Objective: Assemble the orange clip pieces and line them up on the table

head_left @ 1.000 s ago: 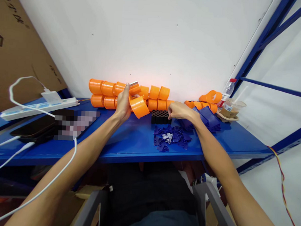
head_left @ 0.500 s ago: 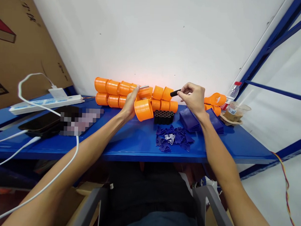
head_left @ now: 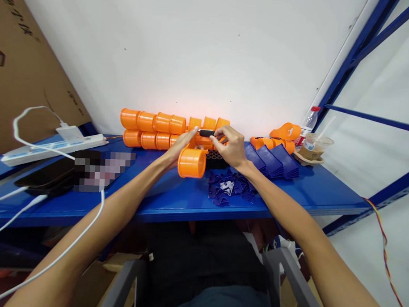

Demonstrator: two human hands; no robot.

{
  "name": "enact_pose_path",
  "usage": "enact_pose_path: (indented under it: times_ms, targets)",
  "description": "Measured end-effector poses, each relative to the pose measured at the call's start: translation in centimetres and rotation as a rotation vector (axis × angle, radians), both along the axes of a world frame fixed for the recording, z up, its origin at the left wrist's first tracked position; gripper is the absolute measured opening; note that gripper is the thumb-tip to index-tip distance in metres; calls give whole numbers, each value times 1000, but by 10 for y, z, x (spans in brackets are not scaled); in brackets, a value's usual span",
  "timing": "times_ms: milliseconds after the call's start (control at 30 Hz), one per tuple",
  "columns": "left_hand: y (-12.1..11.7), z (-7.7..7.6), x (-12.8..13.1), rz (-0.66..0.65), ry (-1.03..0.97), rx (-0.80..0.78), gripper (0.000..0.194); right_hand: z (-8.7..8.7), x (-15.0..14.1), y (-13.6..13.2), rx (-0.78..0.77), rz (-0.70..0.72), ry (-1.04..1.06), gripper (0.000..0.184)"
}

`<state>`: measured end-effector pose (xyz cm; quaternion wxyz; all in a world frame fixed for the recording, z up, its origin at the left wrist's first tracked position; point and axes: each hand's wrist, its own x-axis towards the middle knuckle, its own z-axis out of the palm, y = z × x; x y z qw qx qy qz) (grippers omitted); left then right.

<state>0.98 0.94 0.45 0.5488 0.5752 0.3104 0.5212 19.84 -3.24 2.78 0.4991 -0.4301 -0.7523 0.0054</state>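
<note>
My left hand [head_left: 178, 149] is closed around an orange plastic cup-shaped part [head_left: 191, 164], whose round body hangs below the fingers. By the left thumb, the tip of a thin silvery piece meets a short black tube [head_left: 207, 133]. My right hand [head_left: 232, 146] pinches that tube at its right end and holds it level. Whether the silvery piece is inside the tube is too small to tell. Just below the hands stand several black tubes [head_left: 215, 161], partly hidden by the right hand. Small dark-blue plastic pieces [head_left: 232, 188], one of them whitish, lie nearer the table edge.
Two stacked rows of orange cups [head_left: 148, 122] line the wall. To the right are blue flat sheets [head_left: 282, 163], orange ring-like parts [head_left: 286, 131], a bottle [head_left: 309, 123] and a drink cup [head_left: 312, 148]. A power strip [head_left: 53, 149] and phone [head_left: 51, 173] with white cables lie left.
My right hand has moved left with the black tube, bringing it against the silvery piece at my left hand. The orange part has tipped slightly lower. The view has shifted a little.
</note>
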Motion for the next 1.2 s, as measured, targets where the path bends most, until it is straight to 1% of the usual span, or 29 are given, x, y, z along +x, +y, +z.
enact_pose_path:
  times_ms: [67, 200, 300, 400, 500, 633, 700, 767, 833, 900, 933, 1000, 1067, 1133, 1200]
  targets:
    - [-5, 3, 1, -10, 39, -17, 59, -2, 0, 2, -9, 1, -10, 14]
    - [-13, 9, 1, -43, 86, 10, 57, -3, 0, 3, -32, -30, -16, 13]
    - [-15, 10, 1, -65, 80, 10, 54, -2, 1, 3, -50, -31, 28, 13]
    - [-16, 10, 3, -66, 67, 12, 55, -3, 0, 5, -63, 2, 88, 13]
    - [-16, 9, 4, -70, 85, 33, 57, -8, 0, 9, -46, 36, 128, 12]
    - [-15, 10, 1, -121, 89, 44, 59, -13, 2, 15, 6, 82, 159, 11]
    - [-15, 11, -1, -155, 85, 49, 56, -14, 3, 17, 30, 107, 166, 10]
    - [-15, 11, -2, -181, 73, 33, 47, -15, 4, 18, 42, 117, 165, 10]
    - [-14, 12, -2, -177, 21, -23, 35, -14, 4, 19, 39, 119, 150, 10]
    - [-14, 12, -2, -156, -78, -107, 23, -13, 3, 19, 22, 129, 128, 8]
    - [-14, 14, -2, -147, -133, -157, 20, -12, 3, 19, 12, 131, 121, 8]
    - [-14, 18, -3, -131, -239, -260, 24, -9, 3, 18, -3, 120, 117, 11]
    - [-14, 23, -6, -100, -347, -329, 31, -5, 6, 17, -31, 105, 107, 14]
    - [-14, 29, -9, -50, -452, -347, 39, 2, 10, 15, -101, 121, 45, 13]
    - [-14, 34, -11, 5, -544, -339, 44, 10, 16, 10, -226, 175, -102, 12]
